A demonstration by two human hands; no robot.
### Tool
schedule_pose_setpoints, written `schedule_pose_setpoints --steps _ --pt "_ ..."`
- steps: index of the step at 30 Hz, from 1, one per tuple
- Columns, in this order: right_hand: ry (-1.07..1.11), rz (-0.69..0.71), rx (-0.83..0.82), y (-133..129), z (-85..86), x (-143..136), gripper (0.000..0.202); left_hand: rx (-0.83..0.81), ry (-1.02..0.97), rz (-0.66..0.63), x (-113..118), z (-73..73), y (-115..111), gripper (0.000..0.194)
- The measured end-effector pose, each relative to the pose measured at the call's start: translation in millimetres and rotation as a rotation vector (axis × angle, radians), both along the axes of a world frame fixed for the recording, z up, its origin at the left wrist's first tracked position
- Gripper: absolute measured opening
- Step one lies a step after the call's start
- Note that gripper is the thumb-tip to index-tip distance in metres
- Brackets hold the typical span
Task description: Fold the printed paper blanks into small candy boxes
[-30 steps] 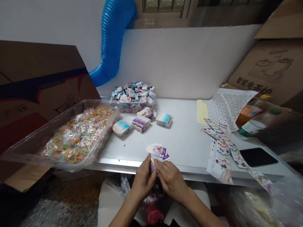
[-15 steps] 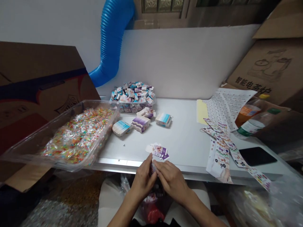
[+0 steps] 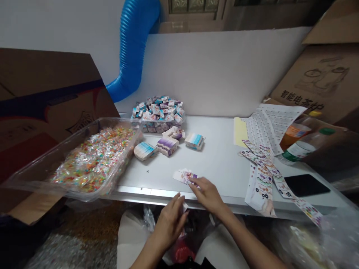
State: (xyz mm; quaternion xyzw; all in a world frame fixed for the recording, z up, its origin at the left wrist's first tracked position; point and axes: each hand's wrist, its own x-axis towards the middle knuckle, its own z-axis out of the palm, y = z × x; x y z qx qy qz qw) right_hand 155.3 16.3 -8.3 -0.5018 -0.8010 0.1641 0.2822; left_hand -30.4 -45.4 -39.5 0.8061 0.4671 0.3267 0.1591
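My left hand [image 3: 171, 218] is just below the table's front edge, its fingers closed round a small white carton [image 3: 185, 206] that is mostly hidden. Over the table edge, my right hand [image 3: 206, 192] has its fingers stretched out and a fingertip touching a fanned pile of flat printed cartons [image 3: 184, 175], white and purple. Farther back lie a purple-and-white carton stack [image 3: 167, 145] and two blue-and-white stacks, one on the left [image 3: 144, 151] and one on the right [image 3: 194, 141].
A clear tray of wrapped colourful pieces [image 3: 92, 160] juts over the table's left edge. Behind stands a clear tub heaped with small folded boxes [image 3: 161, 127]. Right are sticker strips [image 3: 263, 179], printed sheets [image 3: 269, 119], a phone [image 3: 305, 185] and bottles [image 3: 300, 149].
My hands have moved apart. The right one has left the small carton and gone forward to the flat pile, while the left keeps the carton and has dropped slightly.
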Motion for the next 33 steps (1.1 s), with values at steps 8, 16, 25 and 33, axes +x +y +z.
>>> schedule_pose_setpoints --steps 8,16,25,33 --pt "-0.329 -0.070 0.116 38.6 -25.7 3.4 0.041 -0.158 -0.104 0.133 2.2 3.2 0.6 0.040" --pt "-0.234 -0.056 0.281 13.3 -5.2 -5.6 0.045 -0.437 -0.800 0.313 36.1 1.3 67.9 0.047" --pt "0.339 -0.150 -0.220 21.1 13.3 5.0 0.029 -0.372 -0.551 0.060 25.1 36.8 71.7 0.027" --pt "0.570 -0.060 -0.519 19.0 19.0 -4.1 0.019 -0.202 0.141 0.147 32.8 44.7 47.0 0.058"
